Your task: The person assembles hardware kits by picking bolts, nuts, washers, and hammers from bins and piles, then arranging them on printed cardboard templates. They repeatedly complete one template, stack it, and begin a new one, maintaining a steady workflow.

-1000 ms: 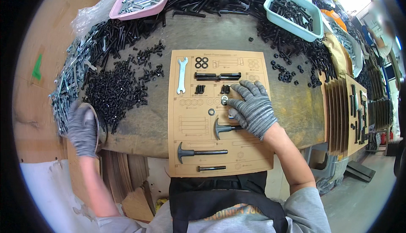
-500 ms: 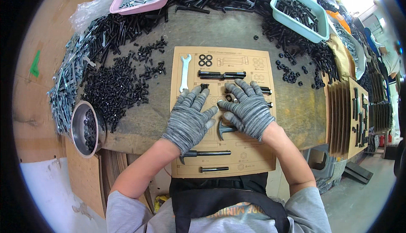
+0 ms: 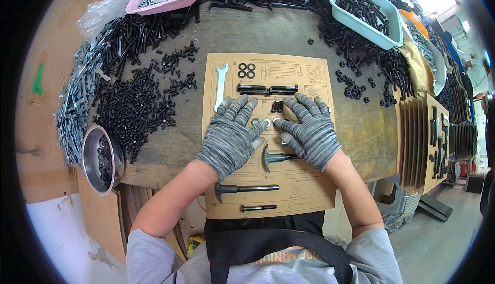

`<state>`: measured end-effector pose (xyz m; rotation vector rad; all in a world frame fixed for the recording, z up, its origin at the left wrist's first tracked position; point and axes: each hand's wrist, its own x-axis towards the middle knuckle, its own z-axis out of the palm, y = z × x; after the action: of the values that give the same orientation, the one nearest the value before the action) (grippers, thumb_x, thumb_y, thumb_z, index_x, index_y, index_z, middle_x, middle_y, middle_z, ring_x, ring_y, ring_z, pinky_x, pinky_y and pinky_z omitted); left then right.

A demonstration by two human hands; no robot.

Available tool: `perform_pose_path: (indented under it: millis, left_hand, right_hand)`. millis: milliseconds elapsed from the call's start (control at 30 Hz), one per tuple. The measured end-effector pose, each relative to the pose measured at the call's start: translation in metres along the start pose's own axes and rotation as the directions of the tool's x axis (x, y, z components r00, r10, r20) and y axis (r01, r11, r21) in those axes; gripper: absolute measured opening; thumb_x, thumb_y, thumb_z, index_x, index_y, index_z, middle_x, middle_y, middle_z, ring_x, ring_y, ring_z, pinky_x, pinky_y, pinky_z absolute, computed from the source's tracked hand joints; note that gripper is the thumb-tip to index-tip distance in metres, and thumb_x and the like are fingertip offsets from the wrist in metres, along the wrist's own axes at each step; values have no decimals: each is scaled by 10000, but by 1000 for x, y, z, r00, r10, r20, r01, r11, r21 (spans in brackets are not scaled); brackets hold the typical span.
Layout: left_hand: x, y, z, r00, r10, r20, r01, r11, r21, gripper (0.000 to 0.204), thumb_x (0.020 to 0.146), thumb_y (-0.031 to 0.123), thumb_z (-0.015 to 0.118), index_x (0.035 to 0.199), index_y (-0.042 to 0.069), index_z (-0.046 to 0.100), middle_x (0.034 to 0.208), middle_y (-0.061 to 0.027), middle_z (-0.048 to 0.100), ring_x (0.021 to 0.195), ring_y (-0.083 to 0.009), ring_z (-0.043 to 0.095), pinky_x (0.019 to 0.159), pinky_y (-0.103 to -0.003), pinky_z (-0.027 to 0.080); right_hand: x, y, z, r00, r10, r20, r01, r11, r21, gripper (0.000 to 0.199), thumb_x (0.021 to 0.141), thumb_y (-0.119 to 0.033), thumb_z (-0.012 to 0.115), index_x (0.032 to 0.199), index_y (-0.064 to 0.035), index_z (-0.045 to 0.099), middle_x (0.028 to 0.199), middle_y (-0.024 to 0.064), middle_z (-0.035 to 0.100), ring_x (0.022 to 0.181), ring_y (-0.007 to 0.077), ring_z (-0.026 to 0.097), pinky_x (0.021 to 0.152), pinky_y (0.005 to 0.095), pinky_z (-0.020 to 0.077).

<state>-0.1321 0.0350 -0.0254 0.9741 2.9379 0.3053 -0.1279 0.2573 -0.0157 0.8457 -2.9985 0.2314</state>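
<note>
Working from both sides over the printed board (image 3: pixel 314 199), mid-scene at the near edge of the bench (image 3: pixel 366 147).
From the metal bowl (image 3: pixel 92 163) at left, has brought the left hand (image 3: pixel 227 142) across, fingers spread at the near end of the wrench (image 3: pixel 220 89) and beside 1 grey ring (image 3: pixel 256 121); with the right hand (image 3: pixel 313 134), palm down, leaves short black bolts (image 3: pixel 277 107) visible. Keeps the hands apart, fingertips close, so seems occupied with the middle row; cannot tell whether gripping anything.
</note>
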Motion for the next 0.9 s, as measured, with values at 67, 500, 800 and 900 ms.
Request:
perform_pose_path:
  millis: [67,500,800,900]
  left_hand:
    - [1,0,1,1000,6,7,-6,1000,10,367,879,381,549,1193,213,638,1412,-154,412,1352,-303,314,1152,-459,155]
    - [5,2,5,1000,21,-22,-20,999,26,367,884,371,539,1191,196,639,1390,-169,434,1344,-302,330,1151,-455,157]
    - [-7,-5,1,985,-11,-169,11,1000,-6,302,861,309,563,1093,147,669,1334,-169,476,1321,-310,351,1143,-466,193]
    - [-4,1,-15,992,-37,-120,31,998,-51,252,830,258,589,1029,131,676,1307,-174,492,1294,-327,375,1138,-464,209]
  right_hand:
    - [-2,1,0,1000,-14,-7,13,1000,-5,364,871,-435,528,1128,-221,674,1350,101,494,1297,314,387,1111,527,190]
    - [-13,14,-3,999,31,-30,-30,999,21,322,880,-408,537,1086,-221,700,1360,97,489,1305,321,376,1116,521,185]
    - [-14,9,-3,998,23,-65,-22,1000,10,333,868,-414,552,1099,-218,690,1336,107,501,1292,323,387,1108,514,197]
    - [-22,12,-8,997,70,-44,-68,997,42,338,861,-417,559,1091,-204,687,1315,109,514,1270,324,410,1090,514,233]
